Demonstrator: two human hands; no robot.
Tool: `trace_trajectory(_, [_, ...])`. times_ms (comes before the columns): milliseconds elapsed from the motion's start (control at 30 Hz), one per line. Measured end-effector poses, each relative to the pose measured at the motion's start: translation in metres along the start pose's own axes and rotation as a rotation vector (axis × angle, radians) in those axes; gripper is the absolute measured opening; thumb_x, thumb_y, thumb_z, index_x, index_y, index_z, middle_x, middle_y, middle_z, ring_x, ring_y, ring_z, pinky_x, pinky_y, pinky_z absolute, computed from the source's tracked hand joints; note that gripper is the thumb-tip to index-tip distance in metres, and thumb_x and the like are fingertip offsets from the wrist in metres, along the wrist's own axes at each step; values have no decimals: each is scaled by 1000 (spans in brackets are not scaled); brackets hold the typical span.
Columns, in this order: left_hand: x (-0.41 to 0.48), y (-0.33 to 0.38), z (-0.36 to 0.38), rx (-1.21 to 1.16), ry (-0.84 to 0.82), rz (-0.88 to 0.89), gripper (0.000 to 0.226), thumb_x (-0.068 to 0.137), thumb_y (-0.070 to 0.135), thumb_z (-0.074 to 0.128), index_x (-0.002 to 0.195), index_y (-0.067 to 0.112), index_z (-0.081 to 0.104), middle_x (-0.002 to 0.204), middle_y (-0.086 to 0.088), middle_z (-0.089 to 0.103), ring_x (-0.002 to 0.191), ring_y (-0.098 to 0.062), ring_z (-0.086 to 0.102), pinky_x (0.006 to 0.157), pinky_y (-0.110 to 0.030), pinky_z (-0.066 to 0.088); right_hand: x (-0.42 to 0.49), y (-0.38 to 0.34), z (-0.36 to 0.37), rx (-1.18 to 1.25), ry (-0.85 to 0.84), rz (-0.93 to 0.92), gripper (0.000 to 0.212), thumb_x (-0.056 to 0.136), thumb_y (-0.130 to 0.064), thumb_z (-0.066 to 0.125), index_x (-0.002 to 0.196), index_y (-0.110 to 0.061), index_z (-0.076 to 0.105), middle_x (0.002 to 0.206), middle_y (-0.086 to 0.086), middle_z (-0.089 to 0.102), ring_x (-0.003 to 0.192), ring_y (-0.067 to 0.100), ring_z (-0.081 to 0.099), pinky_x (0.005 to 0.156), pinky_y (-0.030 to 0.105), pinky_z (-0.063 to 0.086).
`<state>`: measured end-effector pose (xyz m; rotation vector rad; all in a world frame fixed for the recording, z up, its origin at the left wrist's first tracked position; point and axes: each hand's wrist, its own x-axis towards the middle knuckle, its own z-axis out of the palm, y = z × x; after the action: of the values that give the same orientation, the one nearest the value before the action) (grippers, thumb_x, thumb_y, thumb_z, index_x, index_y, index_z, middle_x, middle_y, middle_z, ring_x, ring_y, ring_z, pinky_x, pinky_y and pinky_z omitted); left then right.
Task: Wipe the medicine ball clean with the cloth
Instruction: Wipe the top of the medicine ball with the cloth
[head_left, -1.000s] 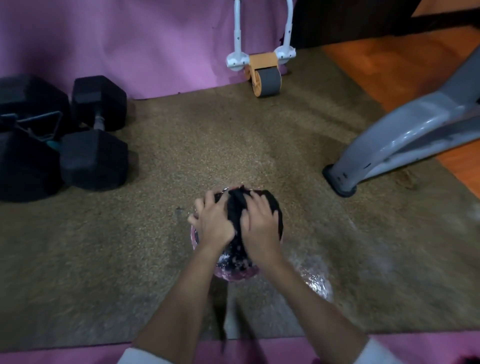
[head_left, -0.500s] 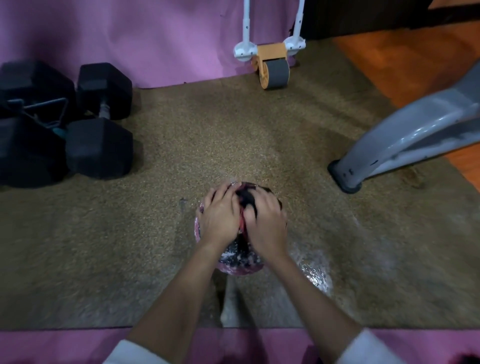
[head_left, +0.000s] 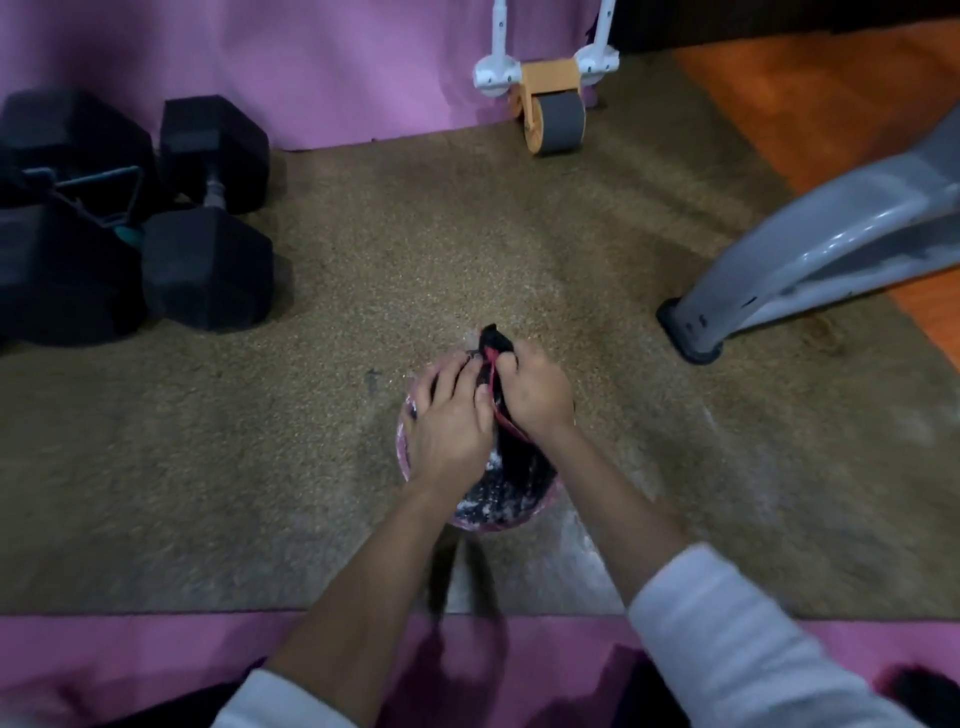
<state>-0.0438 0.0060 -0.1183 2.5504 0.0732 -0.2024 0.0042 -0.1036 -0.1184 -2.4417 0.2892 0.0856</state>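
A dark medicine ball (head_left: 483, 501) with pink trim and white powdery smears sits on the brown mat, mostly hidden under my hands. A black cloth (head_left: 496, 345) with a red edge lies bunched over the ball's top and right side. My left hand (head_left: 449, 421) rests on the ball's left side with fingers spread over it. The cloth is gripped by my right hand (head_left: 535, 395), whose fingers are curled round it, on the upper right of the ball.
Black hex dumbbells (head_left: 208, 218) lie at the far left. An orange and grey ab wheel (head_left: 553, 122) stands by the pink wall. A grey machine leg (head_left: 779, 270) comes in from the right. White powder marks the brown mat (head_left: 597, 535) near the ball.
My right hand has gathered the cloth into a bunch and pulled it up toward the ball's top right. My left hand stays on the ball's left side.
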Motion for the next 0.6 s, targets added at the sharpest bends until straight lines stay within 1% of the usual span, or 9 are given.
trace_trajectory(67, [11, 1, -5, -36, -17, -61, 47, 106, 38, 24, 151, 32, 35, 157, 12, 32, 139, -23, 25, 112, -55, 28, -46, -1, 8, 9, 129, -91, 49, 96, -33, 28, 123, -8, 60, 127, 9, 62, 124, 30, 53, 104, 43, 40])
trace_trajectory(133, [24, 3, -9, -42, -25, -97, 45, 107, 37, 23, 149, 36, 39, 155, 15, 37, 134, -22, 28, 110, -53, 29, -93, 6, 15, 52, 114, -151, 60, 97, -42, 18, 144, -17, 44, 149, -5, 42, 145, 16, 27, 120, 38, 16])
trace_trajectory(167, [27, 4, -8, -39, -21, -94, 45, 107, 36, 24, 148, 36, 41, 155, 16, 38, 134, -21, 30, 111, -53, 28, -95, 11, 16, 44, 106, -164, 61, 96, -44, 16, 146, -19, 41, 151, -7, 39, 146, 14, 23, 120, 38, 13])
trace_trajectory(200, [28, 6, -7, -36, -19, -83, 44, 107, 35, 24, 147, 35, 42, 155, 16, 39, 136, -20, 30, 113, -52, 26, -84, 10, 13, 52, 99, -159, 61, 95, -43, 16, 143, -19, 46, 148, -4, 45, 143, 17, 30, 118, 40, 19])
trace_trajectory(267, [21, 10, -2, -16, -20, -54, 45, 107, 34, 25, 149, 31, 41, 158, 13, 36, 145, -20, 26, 118, -51, 20, -40, 9, 5, 60, 49, -57, 55, 92, -37, 23, 122, -10, 61, 124, 10, 63, 120, 29, 54, 99, 42, 39])
trace_trajectory(367, [15, 16, 6, 8, -5, -49, 47, 107, 35, 25, 151, 28, 38, 160, 12, 32, 150, -18, 20, 120, -51, 16, 3, 6, -5, 30, -50, 95, 40, 98, -26, 32, 106, 0, 62, 108, 22, 65, 101, 38, 60, 82, 41, 42])
trace_trajectory(467, [27, 19, 5, -5, 6, -112, 46, 107, 34, 23, 149, 29, 40, 159, 12, 35, 149, -17, 22, 120, -50, 16, -57, -1, 4, 74, 129, -61, 50, 97, -31, 24, 123, -8, 60, 125, 10, 62, 122, 29, 53, 103, 44, 39])
trace_trajectory(533, [32, 15, 4, -20, 16, -123, 46, 107, 34, 22, 149, 31, 40, 159, 13, 35, 149, -15, 23, 120, -48, 16, -84, 8, 9, 72, 133, -142, 50, 98, -30, 25, 137, -13, 52, 142, 3, 52, 139, 23, 39, 116, 44, 27])
trace_trajectory(600, [23, 9, 0, -43, -1, -88, 46, 107, 36, 22, 150, 32, 38, 160, 14, 33, 149, -16, 22, 120, -48, 18, -55, 7, 3, 72, 94, -131, 48, 96, -29, 27, 123, -8, 61, 126, 10, 63, 122, 29, 54, 103, 43, 40])
